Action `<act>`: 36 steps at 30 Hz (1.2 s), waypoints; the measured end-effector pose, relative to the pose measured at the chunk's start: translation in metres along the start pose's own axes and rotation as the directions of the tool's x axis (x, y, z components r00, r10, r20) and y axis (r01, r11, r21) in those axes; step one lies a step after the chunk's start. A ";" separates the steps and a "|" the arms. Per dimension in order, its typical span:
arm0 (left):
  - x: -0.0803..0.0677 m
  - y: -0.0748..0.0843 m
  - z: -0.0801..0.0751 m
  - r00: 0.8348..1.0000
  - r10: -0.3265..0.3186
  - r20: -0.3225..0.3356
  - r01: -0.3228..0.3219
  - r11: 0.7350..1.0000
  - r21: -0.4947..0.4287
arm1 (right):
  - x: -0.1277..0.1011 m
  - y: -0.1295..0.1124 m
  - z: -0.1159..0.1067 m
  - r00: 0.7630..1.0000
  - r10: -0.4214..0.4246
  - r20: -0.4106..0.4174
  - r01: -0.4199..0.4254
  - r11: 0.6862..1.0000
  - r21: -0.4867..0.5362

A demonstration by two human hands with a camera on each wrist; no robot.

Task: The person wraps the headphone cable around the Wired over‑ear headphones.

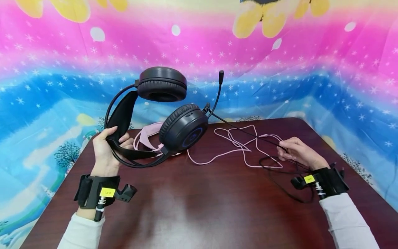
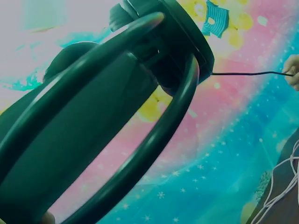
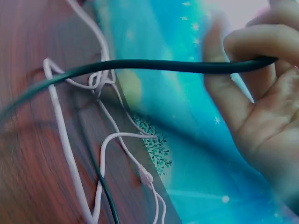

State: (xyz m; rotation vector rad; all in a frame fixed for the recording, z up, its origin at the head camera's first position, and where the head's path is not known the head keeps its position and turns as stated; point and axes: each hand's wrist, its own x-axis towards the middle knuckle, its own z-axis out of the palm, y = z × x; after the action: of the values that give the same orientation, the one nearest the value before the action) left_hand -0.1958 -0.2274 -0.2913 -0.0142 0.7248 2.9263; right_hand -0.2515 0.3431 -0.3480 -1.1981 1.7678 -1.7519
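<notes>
My left hand (image 1: 107,147) grips the headband of a black headset (image 1: 186,129), which is held up above the table with its ear cups to the right. A thin microphone boom (image 1: 220,81) sticks up from the lower cup. Close up in the left wrist view are the headband's two tubes and its padded strap (image 2: 88,126). From the lower cup a black cable (image 1: 245,131) runs to my right hand (image 1: 298,152), which pinches it between thumb and fingers, as the right wrist view also shows. More of that cable hangs in loops below the right hand.
Behind the black headset a pink headset (image 1: 147,133) lies on the dark red table (image 1: 192,204), partly hidden. Its pink cord (image 1: 214,159) spreads in loose loops toward the right hand, under the black cable. A printed cloth (image 1: 199,48) hangs around the table's back and sides.
</notes>
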 end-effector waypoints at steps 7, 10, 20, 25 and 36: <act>0.000 0.008 -0.003 1.000 0.020 -0.010 -0.020 1.000 -0.014 | -0.014 0.006 -0.011 0.990 0.024 0.138 -0.038 0.994 0.101; 0.000 0.009 -0.003 1.000 0.017 0.002 -0.017 1.000 0.015 | -0.018 0.011 -0.013 0.986 0.005 0.166 -0.035 0.983 0.180; 0.004 -0.005 -0.007 0.930 -0.079 0.359 0.047 0.994 0.097 | 0.037 -0.017 -0.001 0.754 0.507 -0.419 -0.623 0.754 -0.208; 0.006 -0.018 -0.002 0.950 -0.099 0.297 -0.060 0.873 0.483 | 0.089 -0.055 0.006 0.721 0.498 -0.482 -0.664 0.695 -0.275; 0.007 -0.030 0.013 0.991 -0.119 0.066 0.029 0.664 0.747 | 0.148 -0.127 0.032 0.795 0.447 -0.411 -0.590 0.729 -0.348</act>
State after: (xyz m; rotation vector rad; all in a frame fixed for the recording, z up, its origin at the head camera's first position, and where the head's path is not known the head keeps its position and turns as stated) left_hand -0.1988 -0.1941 -0.2944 0.1902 1.7907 2.2946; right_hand -0.2727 0.2270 -0.1891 -0.4691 2.5027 -1.2444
